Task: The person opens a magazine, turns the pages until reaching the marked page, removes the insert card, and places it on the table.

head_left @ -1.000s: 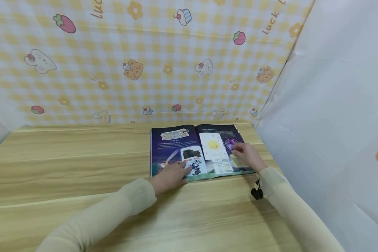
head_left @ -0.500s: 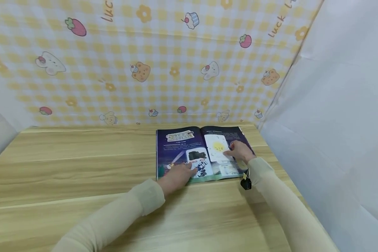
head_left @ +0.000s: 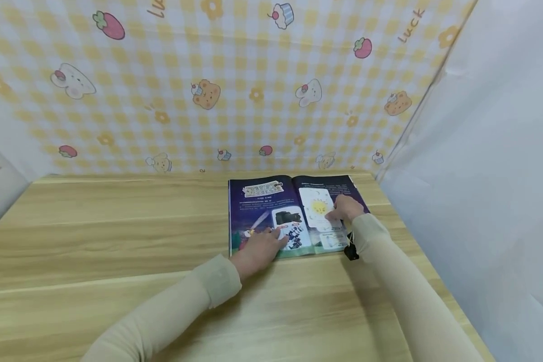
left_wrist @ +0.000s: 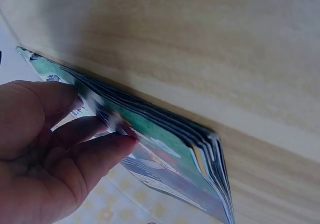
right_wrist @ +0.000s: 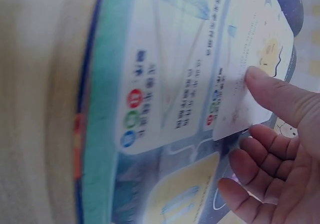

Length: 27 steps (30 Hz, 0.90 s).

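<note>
An open magazine (head_left: 267, 221) with dark, illustrated pages lies on the wooden table. My left hand (head_left: 260, 249) rests its fingertips on the lower part of the left page, near pictures of a camera and other equipment. On the right page lies a white card (head_left: 314, 198) with a smiling yellow sun. My right hand (head_left: 347, 208) is at the card's right side, with the thumb (right_wrist: 265, 86) on its face and the forefinger at its edge, pinching it. The right wrist view shows the other fingers loosely curled beside the card.
The wooden tabletop (head_left: 117, 226) spreads to the left and in front of the magazine. A yellow checked cloth (head_left: 235, 120) hangs behind, and a white sheet (head_left: 493, 151) stands on the right. A small black object (head_left: 351, 252) dangles at my right cuff.
My right hand has moved from the right page's edge to the card, and its thumb now lies on the card. My left hand stays on the left page. The head view has shifted slightly.
</note>
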Each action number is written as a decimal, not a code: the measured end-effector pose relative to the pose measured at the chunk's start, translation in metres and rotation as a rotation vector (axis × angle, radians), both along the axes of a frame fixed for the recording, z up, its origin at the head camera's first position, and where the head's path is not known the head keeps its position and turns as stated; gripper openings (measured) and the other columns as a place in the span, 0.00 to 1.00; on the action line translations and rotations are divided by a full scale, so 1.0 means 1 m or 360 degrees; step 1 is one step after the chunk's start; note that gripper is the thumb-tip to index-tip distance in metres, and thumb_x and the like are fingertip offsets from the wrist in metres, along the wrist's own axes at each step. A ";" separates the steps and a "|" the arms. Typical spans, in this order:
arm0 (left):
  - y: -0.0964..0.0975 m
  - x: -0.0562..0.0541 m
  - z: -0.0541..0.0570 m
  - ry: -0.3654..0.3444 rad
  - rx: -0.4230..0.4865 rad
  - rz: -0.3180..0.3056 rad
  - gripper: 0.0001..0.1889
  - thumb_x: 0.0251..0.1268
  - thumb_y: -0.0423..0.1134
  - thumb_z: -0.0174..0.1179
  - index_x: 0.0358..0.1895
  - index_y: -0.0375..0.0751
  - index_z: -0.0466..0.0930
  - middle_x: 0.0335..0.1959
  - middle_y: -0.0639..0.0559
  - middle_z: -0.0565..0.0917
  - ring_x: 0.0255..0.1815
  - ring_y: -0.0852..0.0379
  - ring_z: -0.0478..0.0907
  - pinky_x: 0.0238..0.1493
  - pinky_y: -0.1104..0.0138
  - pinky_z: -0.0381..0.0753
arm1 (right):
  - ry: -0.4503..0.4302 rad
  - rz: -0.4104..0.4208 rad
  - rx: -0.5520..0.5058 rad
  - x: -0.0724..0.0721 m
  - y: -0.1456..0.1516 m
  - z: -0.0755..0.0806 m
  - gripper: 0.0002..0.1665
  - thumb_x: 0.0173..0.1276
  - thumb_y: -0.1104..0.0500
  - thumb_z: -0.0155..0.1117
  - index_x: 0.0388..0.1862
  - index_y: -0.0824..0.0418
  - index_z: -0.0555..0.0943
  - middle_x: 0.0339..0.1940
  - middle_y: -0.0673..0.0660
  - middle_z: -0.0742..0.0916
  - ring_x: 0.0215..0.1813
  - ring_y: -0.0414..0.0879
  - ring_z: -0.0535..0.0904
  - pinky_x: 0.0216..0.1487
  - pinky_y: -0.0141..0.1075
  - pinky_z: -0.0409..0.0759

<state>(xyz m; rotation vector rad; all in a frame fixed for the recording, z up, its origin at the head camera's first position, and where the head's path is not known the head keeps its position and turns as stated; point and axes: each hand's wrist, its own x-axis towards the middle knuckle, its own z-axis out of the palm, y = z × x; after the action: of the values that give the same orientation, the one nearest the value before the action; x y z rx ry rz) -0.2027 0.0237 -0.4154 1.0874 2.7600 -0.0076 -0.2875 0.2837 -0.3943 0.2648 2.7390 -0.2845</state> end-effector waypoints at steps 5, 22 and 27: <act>0.002 0.001 0.002 0.0008 0.0001 -0.0003 0.25 0.69 0.29 0.47 0.68 0.50 0.66 0.69 0.45 0.66 0.67 0.42 0.66 0.60 0.49 0.71 | -0.0049 -0.0021 -0.0006 -0.002 -0.001 0.005 0.26 0.61 0.51 0.67 0.49 0.69 0.74 0.43 0.63 0.81 0.39 0.52 0.74 0.39 0.42 0.74; 0.005 -0.002 0.009 -0.0024 -0.0008 -0.0027 0.26 0.69 0.28 0.47 0.68 0.51 0.66 0.70 0.45 0.65 0.67 0.43 0.67 0.61 0.52 0.71 | 0.0374 -0.0082 -0.0451 0.020 0.024 0.000 0.09 0.67 0.62 0.58 0.29 0.66 0.74 0.30 0.59 0.78 0.28 0.46 0.71 0.30 0.34 0.70; 0.001 -0.004 0.006 -0.0064 -0.0018 0.0002 0.28 0.66 0.26 0.49 0.69 0.50 0.65 0.70 0.44 0.64 0.67 0.42 0.66 0.63 0.53 0.70 | 0.0336 -0.0206 -0.1057 0.044 0.031 0.004 0.08 0.70 0.63 0.53 0.38 0.70 0.73 0.25 0.54 0.78 0.25 0.39 0.73 0.30 0.31 0.77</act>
<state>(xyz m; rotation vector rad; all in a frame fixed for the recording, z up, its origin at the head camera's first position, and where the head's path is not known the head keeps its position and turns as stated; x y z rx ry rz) -0.2069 0.0243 -0.4095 1.0708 2.7216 -0.0010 -0.2440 0.3151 -0.3901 0.2331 2.6414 -1.2796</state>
